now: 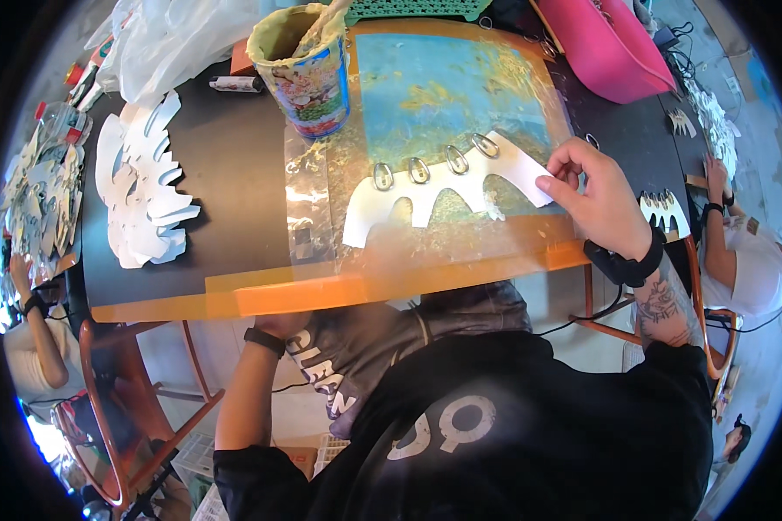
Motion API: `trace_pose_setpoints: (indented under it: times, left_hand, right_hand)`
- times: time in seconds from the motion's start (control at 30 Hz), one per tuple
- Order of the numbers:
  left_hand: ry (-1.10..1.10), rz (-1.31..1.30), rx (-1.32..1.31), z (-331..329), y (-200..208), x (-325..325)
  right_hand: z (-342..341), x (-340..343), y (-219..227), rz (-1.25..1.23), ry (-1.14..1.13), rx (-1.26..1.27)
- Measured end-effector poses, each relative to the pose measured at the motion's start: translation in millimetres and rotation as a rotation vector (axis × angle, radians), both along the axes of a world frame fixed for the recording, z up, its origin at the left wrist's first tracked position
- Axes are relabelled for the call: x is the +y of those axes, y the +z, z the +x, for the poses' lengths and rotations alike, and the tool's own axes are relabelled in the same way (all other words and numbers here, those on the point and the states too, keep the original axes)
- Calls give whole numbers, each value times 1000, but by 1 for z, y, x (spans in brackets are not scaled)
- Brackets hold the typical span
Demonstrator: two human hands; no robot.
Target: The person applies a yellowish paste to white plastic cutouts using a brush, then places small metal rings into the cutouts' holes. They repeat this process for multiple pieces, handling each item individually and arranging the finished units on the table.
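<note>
My right hand (598, 193) is closed on the right end of a white cut-out piece (443, 195), thumb and fingertips pinching its corner. The piece has arch-shaped notches along its near edge. Several oval metal clips (457, 160) stand along its far edge. It lies on a clear sheet (321, 234) smeared with yellowish paste. My left hand (283, 322) is down at the table's front edge, near my lap; its fingers are hidden by the edge. A blurred spot covers part of the view just in front of the piece.
A paste-filled tub (308, 95) with a brush stands behind the sheet. White cut-outs (143, 191) are piled at left, by a plastic bag (178, 43). A pink basin (613, 52) and green basket (417, 9) stand at the back. Co-workers (747, 260) sit on both sides.
</note>
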State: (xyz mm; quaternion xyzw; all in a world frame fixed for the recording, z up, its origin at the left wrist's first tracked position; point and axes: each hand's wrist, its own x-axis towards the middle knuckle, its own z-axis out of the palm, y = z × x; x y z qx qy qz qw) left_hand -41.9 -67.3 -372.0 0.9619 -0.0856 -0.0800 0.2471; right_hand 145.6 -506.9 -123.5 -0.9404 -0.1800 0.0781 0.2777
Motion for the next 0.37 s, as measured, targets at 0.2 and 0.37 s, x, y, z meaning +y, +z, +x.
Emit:
trace_pose_setpoints:
  times: [0.2, 0.37]
  left_hand:
    - [5, 33, -21, 1, 0, -2]
    - [-8, 137, -10, -6, -9, 7]
  right_hand:
    - [-3, 16, 5, 167, -59, 145]
    - [1, 23, -6, 188, 36, -24]
